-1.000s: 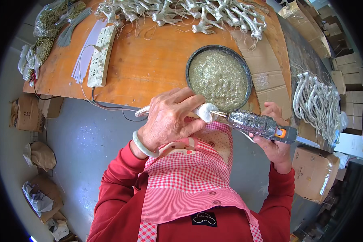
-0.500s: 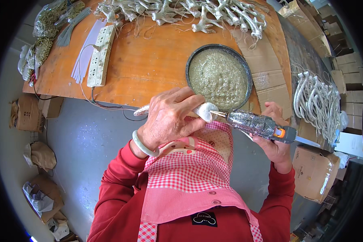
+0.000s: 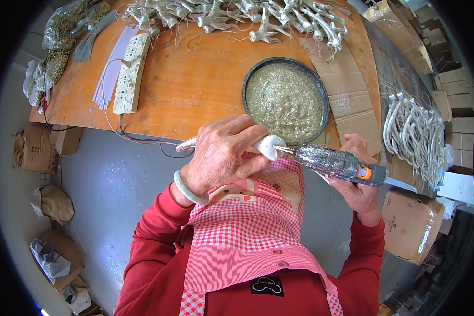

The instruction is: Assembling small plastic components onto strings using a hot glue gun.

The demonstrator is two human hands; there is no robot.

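Observation:
My left hand (image 3: 221,155) grips a white antler-shaped piece (image 3: 269,146), whose thin end pokes out to the left of the fist. My right hand (image 3: 359,181) holds a glitter-crusted hot glue gun (image 3: 332,162) with an orange trigger. Its nozzle touches the rounded white end of the piece. Both hands hover over my red-checked apron, just in front of the table edge. A round dark pan (image 3: 285,100) filled with gold-green glitter sits on the orange wooden table (image 3: 195,89) right behind the hands.
A pile of pale antler pieces (image 3: 247,16) lies along the table's far edge. A white power strip (image 3: 130,73) and bags of material (image 3: 52,58) lie at left. More coated pieces (image 3: 413,134) rest at right near cardboard boxes (image 3: 411,224). Bags stand on the grey floor at left.

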